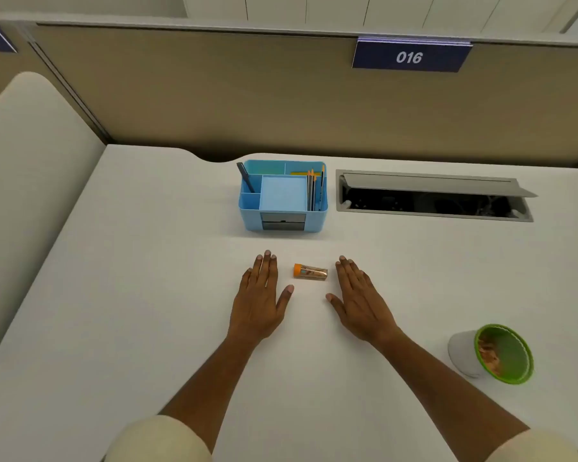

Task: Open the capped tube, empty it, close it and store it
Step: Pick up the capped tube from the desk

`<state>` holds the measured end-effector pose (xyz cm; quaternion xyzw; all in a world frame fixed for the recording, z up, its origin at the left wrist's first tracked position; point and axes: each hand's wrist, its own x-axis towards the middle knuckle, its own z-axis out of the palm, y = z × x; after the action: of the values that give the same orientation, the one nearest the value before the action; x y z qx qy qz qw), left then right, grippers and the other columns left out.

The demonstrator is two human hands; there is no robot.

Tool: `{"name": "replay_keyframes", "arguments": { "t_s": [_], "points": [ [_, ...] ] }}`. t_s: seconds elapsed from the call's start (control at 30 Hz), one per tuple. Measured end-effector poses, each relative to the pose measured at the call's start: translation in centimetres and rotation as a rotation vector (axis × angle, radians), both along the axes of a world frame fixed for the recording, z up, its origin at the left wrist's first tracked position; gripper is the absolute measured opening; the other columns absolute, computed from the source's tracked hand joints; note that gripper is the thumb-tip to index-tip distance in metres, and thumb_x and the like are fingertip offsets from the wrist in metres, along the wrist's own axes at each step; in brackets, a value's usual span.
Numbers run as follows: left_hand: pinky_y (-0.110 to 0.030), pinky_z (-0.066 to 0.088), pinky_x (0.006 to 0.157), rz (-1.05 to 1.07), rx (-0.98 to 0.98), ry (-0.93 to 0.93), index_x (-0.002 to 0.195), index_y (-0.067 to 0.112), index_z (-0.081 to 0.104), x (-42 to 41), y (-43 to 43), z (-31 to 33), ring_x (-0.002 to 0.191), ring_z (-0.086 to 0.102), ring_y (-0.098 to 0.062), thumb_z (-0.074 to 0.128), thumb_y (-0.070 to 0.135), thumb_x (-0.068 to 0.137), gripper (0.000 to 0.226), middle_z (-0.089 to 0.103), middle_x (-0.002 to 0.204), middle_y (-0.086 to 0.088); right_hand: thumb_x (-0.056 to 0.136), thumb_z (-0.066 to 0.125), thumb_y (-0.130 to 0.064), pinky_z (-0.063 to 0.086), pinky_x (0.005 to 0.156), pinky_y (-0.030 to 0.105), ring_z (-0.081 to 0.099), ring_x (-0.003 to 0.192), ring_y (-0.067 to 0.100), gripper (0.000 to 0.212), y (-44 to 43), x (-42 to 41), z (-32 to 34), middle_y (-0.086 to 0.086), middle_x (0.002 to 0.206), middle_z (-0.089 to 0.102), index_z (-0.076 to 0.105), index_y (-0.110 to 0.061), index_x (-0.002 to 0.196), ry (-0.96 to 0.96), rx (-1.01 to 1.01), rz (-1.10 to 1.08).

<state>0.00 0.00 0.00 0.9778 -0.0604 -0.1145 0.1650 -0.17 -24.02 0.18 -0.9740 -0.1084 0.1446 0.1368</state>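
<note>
Tube (311, 272) first: it lies on its side on the white bench (147, 261), orange cap (298, 270) on and pointing toward our left hand (260, 296). We judge the task has not begun; opening, emptying, closing and storing all remain. Our left hand rests flat and spread just beside the tube's capped end, our right hand (361, 300) flat and spread just beside its other end; both are empty and neither touches the tube.

Beyond the tube, near it, stands a blue desk organiser (282, 196) with pencils (314, 188) and a dark pen (246, 176), a likely place for storing. Well apart from the tube, past our right hand, sits a green-rimmed cup (501, 353) holding orange bits, perhaps where the contents go. An open cable hatch (434, 198) lies beyond the tube, beside the organiser. Nothing stands between our hands and the tube.
</note>
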Motion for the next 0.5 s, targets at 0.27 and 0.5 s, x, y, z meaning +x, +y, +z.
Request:
{"name": "replay_keyframes", "arguments": {
  "t_s": [0.27, 0.5],
  "points": [
    [-0.042, 0.003, 0.129, 0.004, 0.054, 0.062, 0.163, 0.015, -0.002, -0.6, -0.2, -1.4, 0.161, -0.002, -0.023, -0.007, 0.068, 0.088, 0.092, -0.003, 0.174, -0.005, 0.104, 0.023, -0.05, 0.005, 0.127, 0.037, 0.006, 0.159, 0.022, 0.071, 0.1, -0.1, -0.3, 0.007, 0.171, 0.005, 0.003, -0.011, 0.159, -0.005, -0.022, -0.012],
    [-0.04, 0.01, 0.128, 0.102, -0.041, 0.06, 0.163, 0.018, 0.003, 0.4, -0.8, 0.2, 0.16, 0.014, -0.024, 0.025, 0.055, 0.104, 0.072, 0.015, 0.173, -0.006, 0.098, 0.055, -0.038, 0.047, 0.107, 0.043, 0.049, 0.134, 0.029, 0.061, 3.6, 3.2, 1.3, 0.011, 0.152, 0.048, 0.036, -0.014, 0.151, -0.082, 0.05, -0.01]
  ]
}}
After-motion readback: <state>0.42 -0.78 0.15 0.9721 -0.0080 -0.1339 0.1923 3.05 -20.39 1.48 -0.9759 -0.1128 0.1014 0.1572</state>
